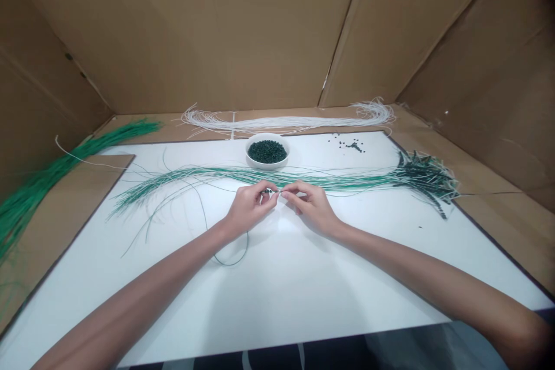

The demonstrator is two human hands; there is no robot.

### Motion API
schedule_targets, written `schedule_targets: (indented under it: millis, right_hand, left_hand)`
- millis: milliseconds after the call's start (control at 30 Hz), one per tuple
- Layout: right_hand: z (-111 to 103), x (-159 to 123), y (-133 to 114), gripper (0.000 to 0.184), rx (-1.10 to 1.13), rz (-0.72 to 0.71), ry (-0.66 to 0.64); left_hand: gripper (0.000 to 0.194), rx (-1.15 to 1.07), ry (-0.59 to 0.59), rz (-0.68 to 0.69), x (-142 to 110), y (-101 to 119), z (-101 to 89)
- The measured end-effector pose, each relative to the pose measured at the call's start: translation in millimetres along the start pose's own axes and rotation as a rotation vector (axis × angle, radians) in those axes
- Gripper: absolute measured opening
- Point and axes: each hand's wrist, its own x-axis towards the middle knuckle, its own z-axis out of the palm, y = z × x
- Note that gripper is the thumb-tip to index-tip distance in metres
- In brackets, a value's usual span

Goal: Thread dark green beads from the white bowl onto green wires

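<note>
Above the middle of the white board, my left hand pinches a thin green strand with a few dark beads showing between the fingers. A loop of green strand hangs below that hand and rests on the board. My right hand meets it fingertip to fingertip, thumb and forefinger closed on what looks like the strand's end; the tip is too small to see clearly. Just behind both hands lies a long bundle of green strands, its right end thick with dark beaded tips.
A white bowl of dark green beads stands behind the bundle. Loose beads lie scattered at the back right. White strands stretch along the back, and bright green strands lie at left. Cardboard walls enclose the white board.
</note>
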Motion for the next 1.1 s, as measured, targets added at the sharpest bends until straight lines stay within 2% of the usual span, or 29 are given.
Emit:
schedule_targets:
  millis: [233, 500, 667, 867, 1000, 1100]
  right_hand:
    - [0.3, -0.6, 2.6, 0.022, 0.014, -0.025, -0.016]
    - [0.2, 1.3, 5.4, 0.024, 0.045, 0.044, 0.068]
    - [0.3, 1.0, 5.2, 0.022, 0.03, 0.028, 0.1]
    - [0.4, -0.5, 0.2, 0.02, 0.057, 0.012, 0.048]
    - [0.7, -0.4, -0.3, 0.018, -0.035, -0.026, 0.051]
    - [1.1, -0.4, -1.1, 0.018, -0.103, -0.043, 0.062]
  left_hand:
    - [0.012, 0.02, -0.002, -0.015, -0.1, -0.6, 0.1]
    - [0.021, 0.102, -0.148, 0.009, -1.1, 5.3, -1.4]
    - [0.018, 0.105, -0.117, -0.005, -0.8, 7.1, -2.7]
    - [0.015, 0.075, -0.106, -0.025, 0.1, 6.2, -3.5]
    - [0.017, 0.094, -0.141, -0.002, -0.5, 5.0, -2.7]
    - [0.017, 0.09, -0.106, 0.018, -0.9, 3.6, -1.4]
